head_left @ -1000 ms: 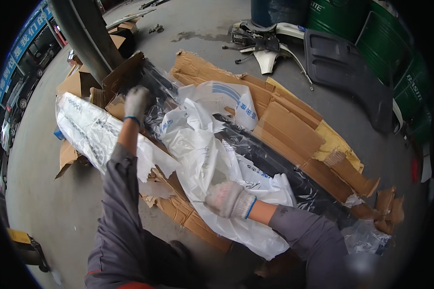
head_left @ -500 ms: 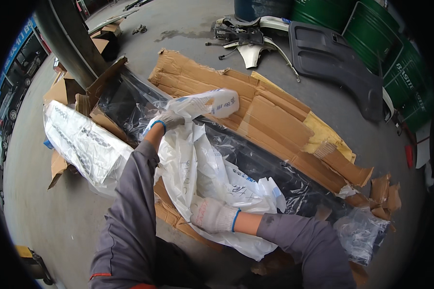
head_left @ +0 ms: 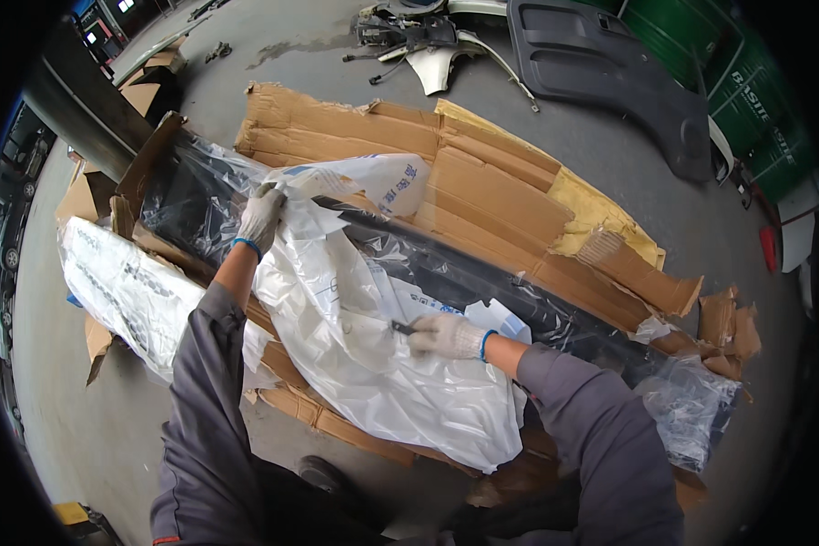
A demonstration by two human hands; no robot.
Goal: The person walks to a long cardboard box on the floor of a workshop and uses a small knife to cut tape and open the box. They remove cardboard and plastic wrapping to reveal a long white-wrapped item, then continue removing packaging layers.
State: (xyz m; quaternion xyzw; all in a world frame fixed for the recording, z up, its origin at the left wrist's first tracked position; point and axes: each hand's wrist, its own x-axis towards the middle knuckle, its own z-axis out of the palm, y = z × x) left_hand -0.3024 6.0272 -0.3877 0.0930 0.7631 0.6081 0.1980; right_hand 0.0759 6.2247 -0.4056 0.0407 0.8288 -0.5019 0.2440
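My left hand (head_left: 261,218), in a pale knit glove with a blue cuff, is closed on the bunched upper edge of a white plastic sheet (head_left: 337,318). My gloved right hand (head_left: 450,336) grips a small dark tool (head_left: 402,328) whose tip pokes out to the left over the sheet; its exact kind is too small to tell. Beneath the sheet lies a long black part (head_left: 446,264) wrapped in clear film, resting in a torn-open cardboard box (head_left: 491,214). A printed flap of white plastic (head_left: 396,182) spreads over the cardboard on the far side.
Another white-wrapped long item (head_left: 132,291) lies at the left beside a metal post (head_left: 91,100). Beyond the box are a dark door panel (head_left: 601,68), a white car part with wiring (head_left: 432,64) and green drums (head_left: 746,100). Crumpled clear film (head_left: 692,405) covers the box's right end.
My left hand has drawn the sheet's upper edge toward the left. My right hand has risen and shifted right, and the dark tool now shows in it. The view has shifted slightly.
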